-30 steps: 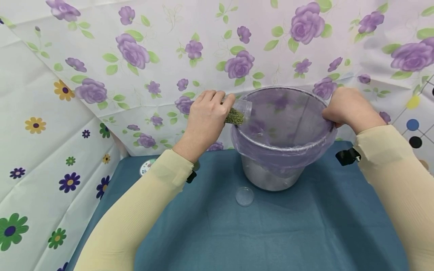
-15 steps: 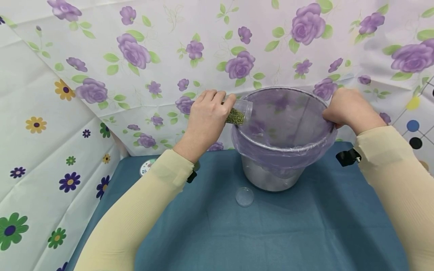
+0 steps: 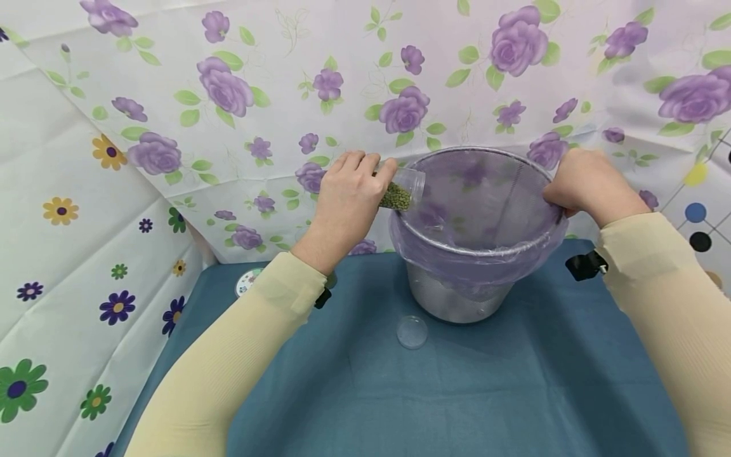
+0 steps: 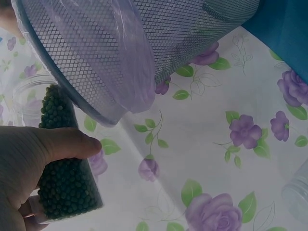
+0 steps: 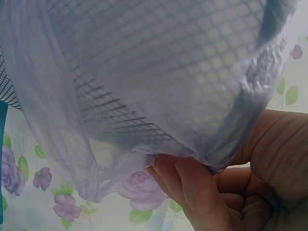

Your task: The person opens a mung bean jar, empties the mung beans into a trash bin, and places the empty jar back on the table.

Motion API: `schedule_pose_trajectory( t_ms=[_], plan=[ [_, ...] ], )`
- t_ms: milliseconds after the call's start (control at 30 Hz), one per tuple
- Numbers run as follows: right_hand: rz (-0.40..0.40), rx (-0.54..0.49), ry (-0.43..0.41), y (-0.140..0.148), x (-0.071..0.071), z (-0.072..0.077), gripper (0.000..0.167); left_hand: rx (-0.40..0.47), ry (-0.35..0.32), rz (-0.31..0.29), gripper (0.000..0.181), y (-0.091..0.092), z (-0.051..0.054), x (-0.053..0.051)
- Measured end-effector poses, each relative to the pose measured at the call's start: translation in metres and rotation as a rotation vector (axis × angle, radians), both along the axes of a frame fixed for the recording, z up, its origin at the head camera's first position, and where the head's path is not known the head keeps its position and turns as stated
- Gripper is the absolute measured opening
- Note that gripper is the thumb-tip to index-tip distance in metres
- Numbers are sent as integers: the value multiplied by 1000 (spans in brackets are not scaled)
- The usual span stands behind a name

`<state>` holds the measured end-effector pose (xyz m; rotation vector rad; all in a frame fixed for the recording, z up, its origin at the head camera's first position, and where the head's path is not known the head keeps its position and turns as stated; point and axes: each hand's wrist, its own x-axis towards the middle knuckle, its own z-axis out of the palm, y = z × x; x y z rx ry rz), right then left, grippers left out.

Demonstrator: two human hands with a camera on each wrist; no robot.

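Observation:
My left hand (image 3: 351,200) grips a clear jar (image 3: 398,193) of green beans, tilted with its open mouth at the left rim of a mesh bin (image 3: 457,295). In the left wrist view, the thumb lies across the jar (image 4: 70,187) and the beans stay inside it. A thin purple bag (image 3: 480,270) lines the bin and folds over its rim. At the right rim, my right hand (image 3: 591,184) pinches the bin's edge through the bag; the right wrist view shows its fingers (image 5: 192,185) under the folded bag (image 5: 53,96).
A clear round lid (image 3: 412,332) lies on the blue cloth (image 3: 365,393) in front of the bin. Behind my left forearm is a round patterned object (image 3: 247,282), partly hidden. Another clear container (image 4: 297,190) shows at the left wrist view's right edge. Flowered sheeting (image 3: 274,120) hangs behind.

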<state>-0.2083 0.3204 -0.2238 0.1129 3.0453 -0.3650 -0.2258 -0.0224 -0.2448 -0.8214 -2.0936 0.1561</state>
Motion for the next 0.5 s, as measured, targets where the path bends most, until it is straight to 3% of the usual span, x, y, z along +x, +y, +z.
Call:
schedule_pose_trajectory(
  t_ms=[500],
  plan=[
    [3, -21, -9, 1, 0, -1, 18, -10, -8, 3, 22, 0, 0, -1]
  ],
)
